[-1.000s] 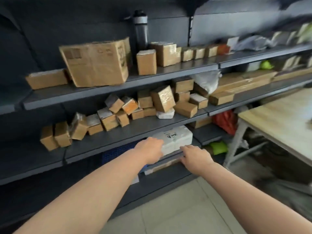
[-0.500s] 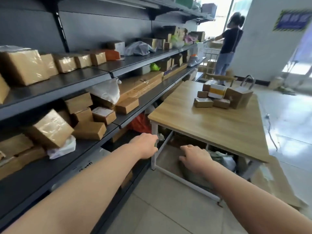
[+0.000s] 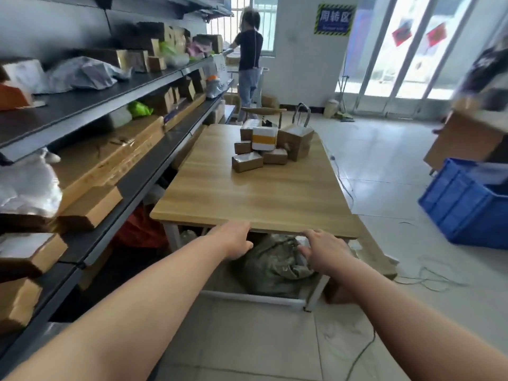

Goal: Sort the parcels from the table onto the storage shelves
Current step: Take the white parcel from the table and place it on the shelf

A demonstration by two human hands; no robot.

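Head view, sorting room. Left hand (image 3: pixel 235 240) and right hand (image 3: pixel 323 250) stretched forward side by side, both bare of any load, fingers loose and slightly spread, hovering just short of the near edge of the table (image 3: pixel 255 199); held out so, presumably, in readiness to reach for the next item. Parcels (image 3: pixel 270 148) gathered in one tight cluster toward the far end of the table, well apart from both hands: several small brown boxes, one white box with a yellow band (image 3: pixel 264 138), and a brown paper bag with handles (image 3: pixel 298 138) leaning among them (grouped, it seems, as a staging pile for sorting). Near half of the table bare wood, hence no obstacle between hands and pile. Storage shelves (image 3: pixel 143 171) running along the left, parallel to the table and just beside it, already stocked with cartons, flat boxes and soft plastic mailers; short carry from pile to shelf likely the reason for this layout. Crumpled bag (image 3: pixel 275 265) stowed beneath the table, contents not discernible. Blue crate (image 3: pixel 464 204) on the floor at right, well apart from the table. Another person (image 3: pixel 248 64) standing at the far end of the shelves, back turned. Task judged partly done: shelves well filled, one cluster of parcels not yet moved.
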